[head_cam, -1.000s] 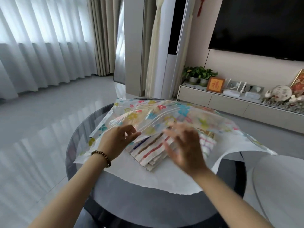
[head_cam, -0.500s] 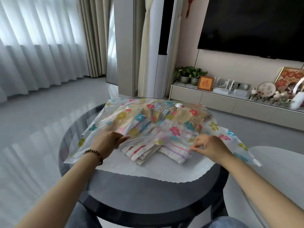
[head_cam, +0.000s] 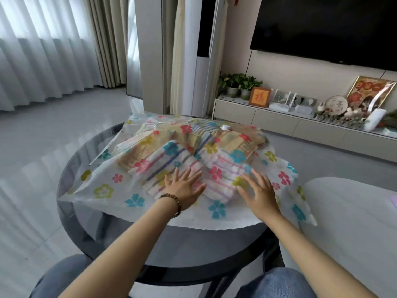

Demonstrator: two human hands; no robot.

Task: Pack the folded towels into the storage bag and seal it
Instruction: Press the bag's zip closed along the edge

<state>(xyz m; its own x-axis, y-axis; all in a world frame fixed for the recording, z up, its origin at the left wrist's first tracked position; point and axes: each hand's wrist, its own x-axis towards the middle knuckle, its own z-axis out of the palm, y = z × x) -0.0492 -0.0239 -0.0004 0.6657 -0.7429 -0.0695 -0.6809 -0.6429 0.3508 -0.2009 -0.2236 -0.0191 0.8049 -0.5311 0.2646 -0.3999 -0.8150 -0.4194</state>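
A clear storage bag [head_cam: 107, 186] printed with coloured flowers lies flat across the round glass table [head_cam: 71, 173]. Folded striped towels [head_cam: 171, 162] show through the plastic, inside the bag. A white valve cap [head_cam: 225, 127] sits on the bag's far side. My left hand [head_cam: 182, 187], with a bead bracelet at the wrist, presses flat on the bag over the towels, fingers spread. To its right, my right hand [head_cam: 258, 191] also lies flat with straight fingers on the bag over the towels' right part. The bag's near edge hangs toward me.
A white sofa arm [head_cam: 352, 222] stands close on the right. A low TV cabinet [head_cam: 279, 123] with plants, frames and ornaments runs along the far wall. My knees in jeans [head_cam: 277, 282] are under the table's near edge. Grey floor lies to the left.
The bag's top flap has come down over the towels, which are now covered. Both hands let go of the bag's edge and moved onto it, flat with fingers spread.
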